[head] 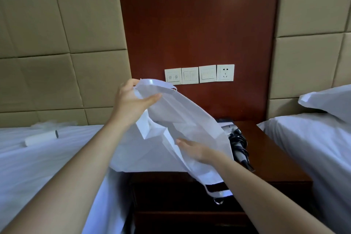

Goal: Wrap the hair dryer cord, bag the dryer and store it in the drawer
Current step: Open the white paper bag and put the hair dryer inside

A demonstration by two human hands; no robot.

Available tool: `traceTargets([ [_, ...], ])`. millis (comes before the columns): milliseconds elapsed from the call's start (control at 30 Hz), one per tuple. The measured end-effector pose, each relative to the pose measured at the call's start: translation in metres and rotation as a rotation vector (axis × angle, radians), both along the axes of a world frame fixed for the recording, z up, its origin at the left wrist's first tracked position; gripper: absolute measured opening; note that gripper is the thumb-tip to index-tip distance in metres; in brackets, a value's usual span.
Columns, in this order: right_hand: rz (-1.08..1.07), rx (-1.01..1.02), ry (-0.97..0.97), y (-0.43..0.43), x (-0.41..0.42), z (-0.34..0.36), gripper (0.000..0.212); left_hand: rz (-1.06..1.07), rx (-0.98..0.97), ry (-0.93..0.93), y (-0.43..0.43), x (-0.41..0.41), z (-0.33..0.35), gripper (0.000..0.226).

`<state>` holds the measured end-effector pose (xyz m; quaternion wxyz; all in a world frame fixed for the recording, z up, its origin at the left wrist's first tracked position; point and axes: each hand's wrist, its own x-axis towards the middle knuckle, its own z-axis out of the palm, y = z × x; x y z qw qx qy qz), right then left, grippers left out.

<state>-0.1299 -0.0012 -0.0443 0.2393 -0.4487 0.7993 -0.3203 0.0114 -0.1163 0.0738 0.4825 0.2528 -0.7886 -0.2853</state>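
Note:
A white fabric bag (182, 118) hangs in the air above the dark wooden nightstand (269, 159). My left hand (133, 100) grips its top edge by the handles. My right hand (195, 149) lies flat against the bag's lower side with its fingers spread, and I cannot tell whether it grips the cloth. Behind the bag, the silver hair dryer (235, 138) rests on the nightstand with its black cord bundled around it; the bag hides most of it.
Beds with white sheets flank the nightstand, the left one (38, 167) carrying a small white roll (40, 137), the right one (313, 142) a pillow (330, 100). Switches and a socket (225, 72) sit on the red wall panel. Drawer fronts (180, 195) lie below.

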Motion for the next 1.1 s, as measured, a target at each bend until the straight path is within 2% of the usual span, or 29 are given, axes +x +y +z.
traceTargets([
  [100,0.041,-0.129,-0.019,0.006,-0.004,0.011,0.058,-0.042,-0.014,-0.114,0.001,0.0,-0.004,0.044],
  [233,0.019,-0.232,0.152,0.026,-0.008,0.027,0.055,-0.111,-0.042,-0.285,0.012,0.0,-0.01,0.035],
  [333,0.01,-0.332,0.2,0.045,-0.016,0.036,0.051,-0.141,-0.017,-0.438,0.02,-0.002,-0.012,0.053],
  [433,-0.094,-0.435,0.267,0.064,-0.025,0.036,0.037,-0.212,0.028,-0.526,0.03,-0.004,-0.01,0.075],
  [567,-0.327,-0.511,0.195,0.085,-0.054,0.025,0.024,-0.225,0.024,-0.504,0.036,-0.012,-0.011,0.075],
  [700,-0.517,-0.475,0.174,0.098,-0.086,0.01,0.016,-0.27,0.072,-0.414,0.042,-0.026,-0.015,0.071],
  [867,-0.735,-0.337,0.12,0.105,-0.117,0.0,0.019,-0.405,0.141,-0.481,0.046,-0.039,-0.022,0.072],
  [1000,-0.777,-0.244,-0.042,0.099,-0.137,-0.009,0.03,-0.524,0.171,-0.474,0.041,-0.043,-0.027,0.073],
  [1100,-0.756,-0.175,-0.118,0.09,-0.144,-0.018,0.045,-0.536,0.162,-0.394,0.032,-0.043,-0.029,0.085],
])
